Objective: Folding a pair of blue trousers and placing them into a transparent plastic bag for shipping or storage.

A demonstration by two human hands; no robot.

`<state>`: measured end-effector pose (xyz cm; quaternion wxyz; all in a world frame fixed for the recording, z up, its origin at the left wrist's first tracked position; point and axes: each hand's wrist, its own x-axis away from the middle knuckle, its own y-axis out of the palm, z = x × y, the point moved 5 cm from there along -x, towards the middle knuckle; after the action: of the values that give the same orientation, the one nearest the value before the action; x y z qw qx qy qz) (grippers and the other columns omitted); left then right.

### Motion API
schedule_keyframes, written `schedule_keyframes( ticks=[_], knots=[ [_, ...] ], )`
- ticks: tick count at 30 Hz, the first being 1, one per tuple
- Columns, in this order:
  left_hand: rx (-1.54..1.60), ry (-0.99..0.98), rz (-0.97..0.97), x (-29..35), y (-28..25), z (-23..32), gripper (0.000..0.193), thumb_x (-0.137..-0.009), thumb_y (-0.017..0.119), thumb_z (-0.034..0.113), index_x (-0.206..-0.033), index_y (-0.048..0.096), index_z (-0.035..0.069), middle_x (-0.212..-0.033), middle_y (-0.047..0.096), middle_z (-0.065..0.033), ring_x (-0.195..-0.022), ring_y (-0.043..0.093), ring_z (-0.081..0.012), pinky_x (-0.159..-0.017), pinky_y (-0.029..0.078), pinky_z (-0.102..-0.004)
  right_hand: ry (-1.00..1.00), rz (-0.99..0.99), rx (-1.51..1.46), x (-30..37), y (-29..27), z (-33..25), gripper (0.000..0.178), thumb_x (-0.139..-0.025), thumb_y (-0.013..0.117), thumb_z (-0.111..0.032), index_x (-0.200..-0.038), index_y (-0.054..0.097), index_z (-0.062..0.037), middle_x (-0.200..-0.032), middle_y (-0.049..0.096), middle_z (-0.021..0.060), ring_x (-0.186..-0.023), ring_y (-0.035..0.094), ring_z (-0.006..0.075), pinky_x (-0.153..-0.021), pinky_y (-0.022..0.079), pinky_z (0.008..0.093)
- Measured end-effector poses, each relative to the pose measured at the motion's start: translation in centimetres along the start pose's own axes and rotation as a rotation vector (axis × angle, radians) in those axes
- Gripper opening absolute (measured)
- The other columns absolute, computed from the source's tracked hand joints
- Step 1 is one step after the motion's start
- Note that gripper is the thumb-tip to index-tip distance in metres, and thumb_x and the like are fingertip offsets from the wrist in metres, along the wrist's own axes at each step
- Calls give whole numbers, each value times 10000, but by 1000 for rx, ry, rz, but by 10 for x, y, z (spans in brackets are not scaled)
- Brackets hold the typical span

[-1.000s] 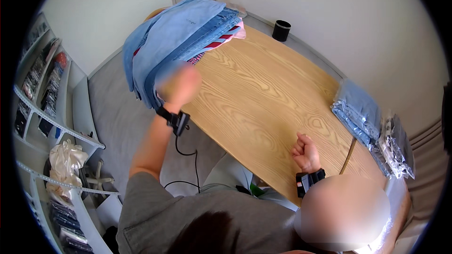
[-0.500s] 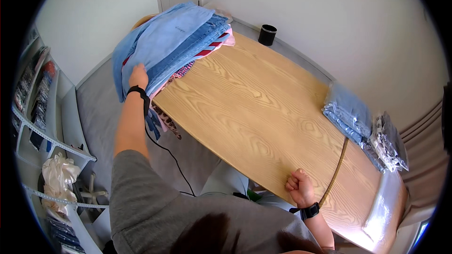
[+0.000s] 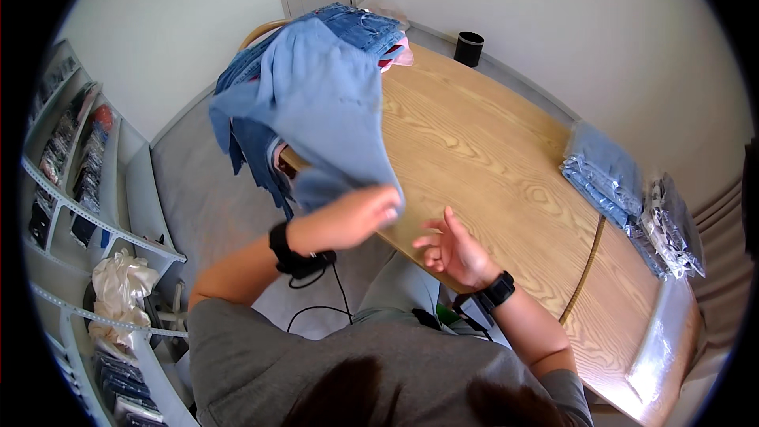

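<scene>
A pale-blue garment [image 3: 328, 83] is held by the left hand [image 3: 348, 221], its near edge apparently pinched in blurred fingers, the rest draped over the denim pile [image 3: 356, 28]. The right hand [image 3: 460, 255] is empty, fingers loosely spread. The cloth is best lifted, not dragged.

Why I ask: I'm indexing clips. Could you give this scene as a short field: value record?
Left hand: holding pale-blue garment
Right hand: empty, fingers loosely open
Garment position: stretches from clothes pile to left hand
Table, right end: bagged clothes, clear plastic
Beyond table: black bin
Far left: shelves
</scene>
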<state>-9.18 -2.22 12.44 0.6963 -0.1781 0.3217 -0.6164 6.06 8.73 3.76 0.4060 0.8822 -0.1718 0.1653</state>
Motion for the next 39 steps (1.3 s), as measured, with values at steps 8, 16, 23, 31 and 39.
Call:
schedule_keyframes(
  ticks=[8, 16, 23, 31, 39],
  knots=[
    [193, -271, -344, 26, 19, -14, 265, -951, 571, 184, -1176, 590, 44, -1080, 647, -50, -938, 606, -121, -847, 481, -277, -75, -62, 453, -45, 6, 30, 345, -939, 575, -125, -1241, 527, 34, -1098, 651, 118, -935, 639, 171, -787, 534, 301],
    [-459, -436, 461, 24, -141, -176, 792, -744, 753, 184, -1428, 364, 92, -1399, 413, -208, -1306, 386, -355, -1095, 309, -390, -24, -53, 272, -29, 3, 27, 358, -964, 515, -82, -1298, 474, 39, -1186, 618, 137, -1015, 631, 197, -850, 533, 323],
    [-776, -711, 310, -13, -111, -213, 604, -845, 626, 351, -1390, 426, 186, -1332, 515, -161, -1221, 462, -404, -969, 433, -473, -229, 24, 547, -35, 0, 31, 344, -941, 570, -153, -1215, 554, 55, -1129, 654, 119, -989, 616, 180, -858, 493, 310],
    [-650, -533, 787, 23, -154, -163, 236, -941, 494, 184, -1070, 558, -3, -996, 634, -249, -943, 597, -418, -797, 473, -460, -481, 218, 1175, -25, 24, 50, 413, -887, 624, -328, -1049, 595, 51, -913, 657, 270, -869, 642, 389, -788, 497, 427],
    [334, -161, 947, 99, -163, 2, 336, -1000, 444, 155, -1281, 484, -24, -1187, 596, -91, -1062, 558, -153, -954, 411, -281, -678, 97, 1149, -39, 92, 23, 373, -925, 587, -350, -859, 639, 13, -777, 648, 186, -705, 623, 332, -688, 492, 398]
  ],
)
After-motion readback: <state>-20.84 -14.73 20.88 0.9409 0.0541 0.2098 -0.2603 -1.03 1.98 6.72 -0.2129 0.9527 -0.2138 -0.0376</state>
